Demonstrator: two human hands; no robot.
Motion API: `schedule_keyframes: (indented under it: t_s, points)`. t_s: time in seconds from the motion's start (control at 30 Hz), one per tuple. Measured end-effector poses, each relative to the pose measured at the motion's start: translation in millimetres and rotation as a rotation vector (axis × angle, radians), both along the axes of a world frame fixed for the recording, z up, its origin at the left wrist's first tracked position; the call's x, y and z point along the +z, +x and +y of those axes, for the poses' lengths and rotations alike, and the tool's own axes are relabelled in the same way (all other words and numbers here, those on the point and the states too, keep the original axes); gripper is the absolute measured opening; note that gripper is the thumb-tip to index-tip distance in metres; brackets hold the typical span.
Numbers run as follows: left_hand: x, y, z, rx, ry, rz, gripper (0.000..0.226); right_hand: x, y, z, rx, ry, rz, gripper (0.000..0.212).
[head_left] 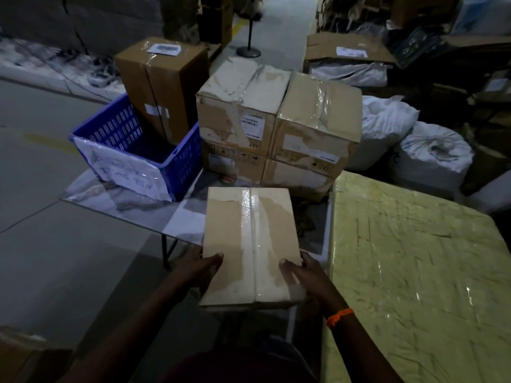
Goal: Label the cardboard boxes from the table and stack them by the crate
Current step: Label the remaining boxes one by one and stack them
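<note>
Left hand [199, 268] and right hand [307, 275] grip a box [250, 239], thumbs on top, over the bench's [132, 208] near edge. No label shows on it, so labelling seems due. At the far edge, a stack [276, 128] of four stands beside the crate [138, 145].

Nothing is legible: handwriting on the paper sheet [121, 168] fronting the blue crate [184, 161] and printed labels [252, 123] on boxes [318, 106] beside it blur.
</note>
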State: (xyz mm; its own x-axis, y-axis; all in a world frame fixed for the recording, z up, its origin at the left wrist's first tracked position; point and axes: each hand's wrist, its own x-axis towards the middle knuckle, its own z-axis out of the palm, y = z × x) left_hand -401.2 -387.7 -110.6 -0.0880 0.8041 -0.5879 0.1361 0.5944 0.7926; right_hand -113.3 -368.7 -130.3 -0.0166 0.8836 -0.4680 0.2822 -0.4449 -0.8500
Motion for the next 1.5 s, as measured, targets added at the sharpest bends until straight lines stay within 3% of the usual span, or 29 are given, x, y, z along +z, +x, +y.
schedule_keyframes:
  t_s: [0.23,0.37,0.5,0.63,0.7,0.8,0.9,0.97,1.13,1.37,1.43,1.5]
  points:
    - [8,5,49,-0.047,0.141,0.209,0.026,8,-12,48,-0.059,0.093,-0.066,0.034]
    - [16,5,87,-0.028,0.158,0.163,0.030,18,-28,90,-0.073,0.099,-0.027,0.042]
    - [17,4,110,0.065,0.119,0.099,0.049,27,-30,107,-0.101,0.123,0.040,0.043]
    - [44,7,100,0.047,0.301,0.075,0.017,41,-20,103,-0.170,0.214,0.041,0.052]
    - [54,9,95,0.072,0.383,0.038,0.015,57,-16,96,-0.228,0.293,0.073,0.048]
    - [65,10,92,0.186,0.425,-0.006,0.042,80,-10,87,-0.320,0.380,0.073,0.047]
    - [72,13,90,0.265,0.445,-0.041,0.086,93,-11,81,-0.349,0.422,0.011,0.072]
    - [77,19,88,0.302,0.430,-0.045,0.093,95,-13,77,-0.370,0.447,-0.017,0.073]
    - [68,34,72,0.272,0.461,0.041,0.050,85,-10,62,-0.413,0.465,-0.097,0.045]
    - [68,41,78,0.181,0.506,0.137,0.055,82,-4,57,-0.430,0.469,-0.106,0.038]
    - [70,38,87,0.128,0.509,0.169,0.057,87,-7,63,-0.405,0.448,-0.170,0.048]
    - [79,34,101,0.062,0.581,0.344,0.058,93,-11,72,-0.370,0.499,-0.339,0.057]
